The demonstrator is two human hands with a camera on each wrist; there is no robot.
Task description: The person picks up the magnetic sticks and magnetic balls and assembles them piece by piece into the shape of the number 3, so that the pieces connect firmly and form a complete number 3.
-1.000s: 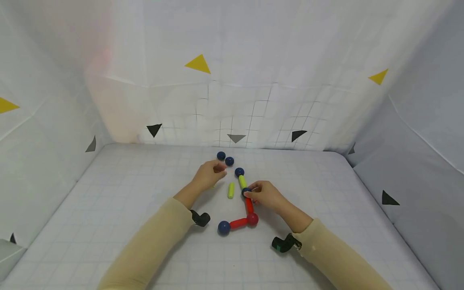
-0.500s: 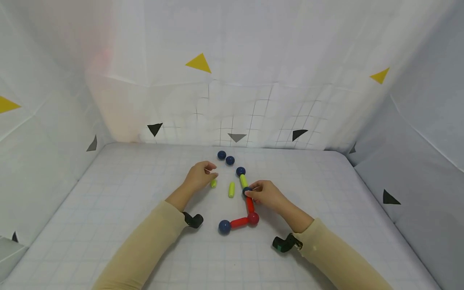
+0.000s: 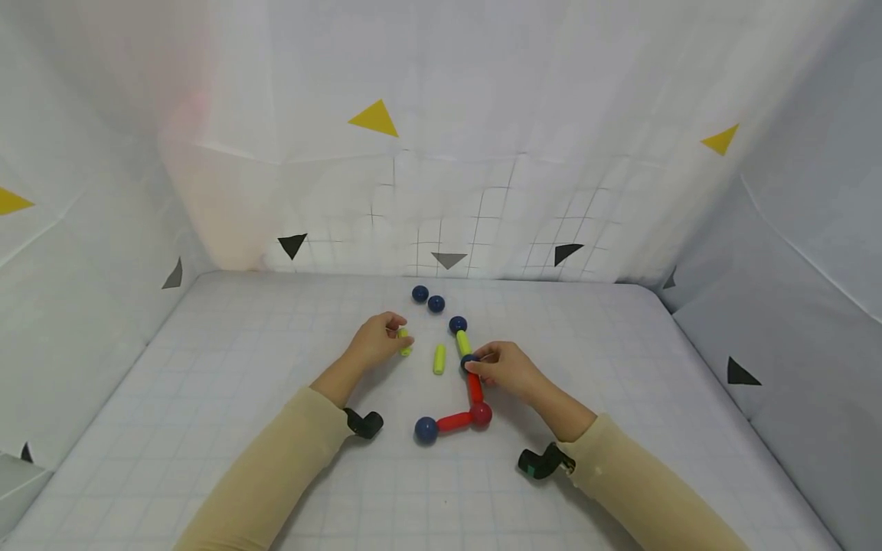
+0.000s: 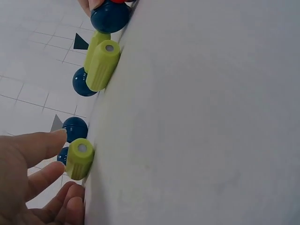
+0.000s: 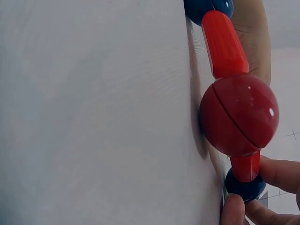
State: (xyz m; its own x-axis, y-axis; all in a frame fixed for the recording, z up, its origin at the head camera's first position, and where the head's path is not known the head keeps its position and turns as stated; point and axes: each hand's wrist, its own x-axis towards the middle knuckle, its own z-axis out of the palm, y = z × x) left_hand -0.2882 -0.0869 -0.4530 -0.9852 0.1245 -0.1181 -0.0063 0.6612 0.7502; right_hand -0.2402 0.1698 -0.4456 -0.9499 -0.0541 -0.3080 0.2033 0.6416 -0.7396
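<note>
My left hand (image 3: 374, 340) is around a loose yellow-green magnetic rod (image 4: 79, 159) on the table. In the left wrist view, its thumb and fingers are spread beside the rod, with a gap at the thumb. With thumb and fingers, my right hand (image 3: 507, 369) pinches a dark blue ball (image 5: 245, 186) in a joined chain. From that ball, a yellow-green rod (image 3: 463, 343) runs back to another blue ball (image 3: 458, 325). Toward the front, a red rod (image 3: 475, 389) leads to a red ball (image 3: 481, 415), then a second red rod (image 3: 455, 422) and a blue ball (image 3: 426, 430).
Another loose yellow-green rod (image 3: 439, 359) lies between the hands, left of the chain. Two loose blue balls (image 3: 420, 294) sit farther back. White sheeting with coloured triangles encloses the white gridded table (image 3: 241, 367) at the back and sides.
My left hand has moved left and slightly toward the front, from near the loose blue balls to around the loose yellow-green rod. My right hand stays at the same blue ball.
</note>
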